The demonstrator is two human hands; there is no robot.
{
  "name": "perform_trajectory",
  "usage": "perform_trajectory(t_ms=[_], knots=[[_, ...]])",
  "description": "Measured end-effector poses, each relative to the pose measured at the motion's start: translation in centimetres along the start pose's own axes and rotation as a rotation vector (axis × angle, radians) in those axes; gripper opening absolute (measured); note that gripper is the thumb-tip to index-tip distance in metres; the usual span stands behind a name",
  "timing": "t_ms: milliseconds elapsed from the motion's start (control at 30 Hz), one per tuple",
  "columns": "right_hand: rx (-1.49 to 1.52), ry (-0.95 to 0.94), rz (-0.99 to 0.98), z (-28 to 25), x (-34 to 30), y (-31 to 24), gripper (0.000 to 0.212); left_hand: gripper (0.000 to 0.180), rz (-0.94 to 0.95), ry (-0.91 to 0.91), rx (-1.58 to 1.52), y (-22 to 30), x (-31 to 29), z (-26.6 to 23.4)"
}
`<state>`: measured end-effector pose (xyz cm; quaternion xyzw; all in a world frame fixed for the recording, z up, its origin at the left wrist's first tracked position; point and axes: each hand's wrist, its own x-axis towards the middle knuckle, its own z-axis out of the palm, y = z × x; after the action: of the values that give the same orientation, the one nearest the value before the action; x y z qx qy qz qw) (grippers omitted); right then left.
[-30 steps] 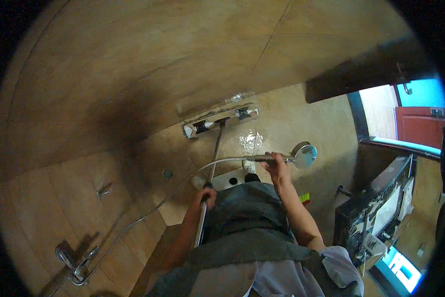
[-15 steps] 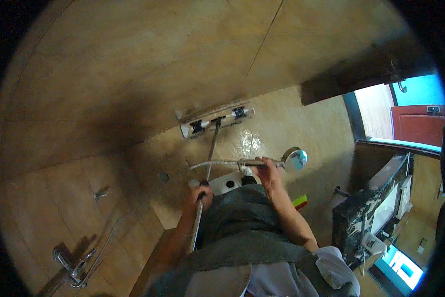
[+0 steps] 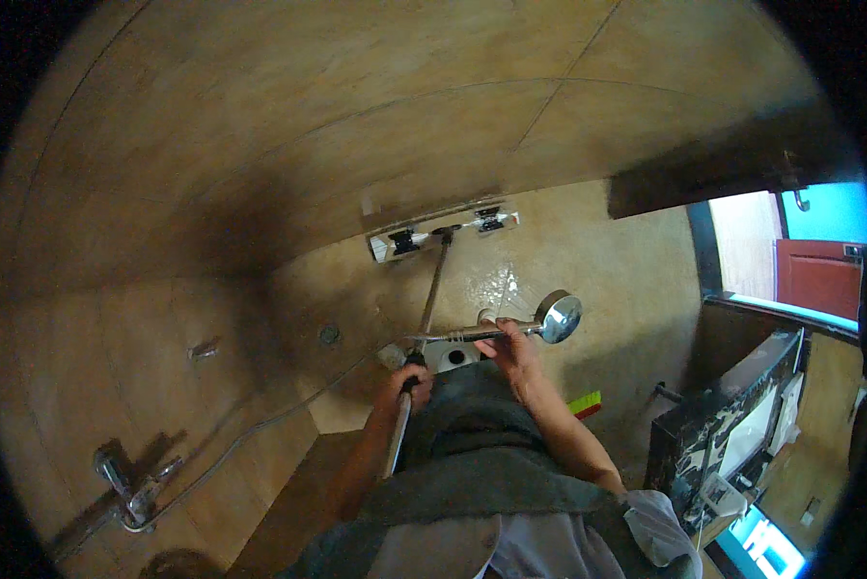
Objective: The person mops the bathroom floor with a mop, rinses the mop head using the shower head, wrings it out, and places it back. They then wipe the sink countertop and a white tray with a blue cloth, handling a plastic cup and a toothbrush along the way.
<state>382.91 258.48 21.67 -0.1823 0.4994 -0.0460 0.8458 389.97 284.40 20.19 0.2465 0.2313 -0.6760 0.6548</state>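
Note:
My left hand (image 3: pixel 410 380) is closed around the pole of a flat mop (image 3: pixel 435 285), below its black collar. The wide mop head (image 3: pixel 445 234) lies at the far edge of the wet floor, along the foot of the wall. In my right hand (image 3: pixel 512 352) is the handle of a chrome shower head (image 3: pixel 557 317), its round face turned to the right. A metal hose (image 3: pixel 260 425) runs from the handle past the pole to the left. Just beyond my apron (image 3: pixel 462 415) shows part of a white fixture (image 3: pixel 459 356) with a dark round hole.
A shower mixer tap (image 3: pixel 136 494) is on the left wall, with a small fitting (image 3: pixel 204 349) nearby. A round floor drain (image 3: pixel 329 334) sits left of the pole. To my right are a green-and-red brush (image 3: pixel 585 403), a dark marble counter (image 3: pixel 673 439) and a doorway.
The mop head now sits slightly further right in view, close along the wall. The shower head has turned, showing more of its round face, and the hose hangs lower. Both grips are kept.

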Motion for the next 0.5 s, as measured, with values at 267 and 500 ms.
perform_trajectory(t_ms=[267, 500], knots=[[-0.009, -0.031, 0.076, 0.9, 0.0, -0.3, 0.025, 0.019, 0.503, 0.144, 0.723, 0.2, 2.1, 0.9], [0.004, -0.051, 0.065, 0.1, 0.9, -0.6, 0.025, 0.025, 0.182, -0.21, 0.209, 0.7, 3.1, -2.2]])
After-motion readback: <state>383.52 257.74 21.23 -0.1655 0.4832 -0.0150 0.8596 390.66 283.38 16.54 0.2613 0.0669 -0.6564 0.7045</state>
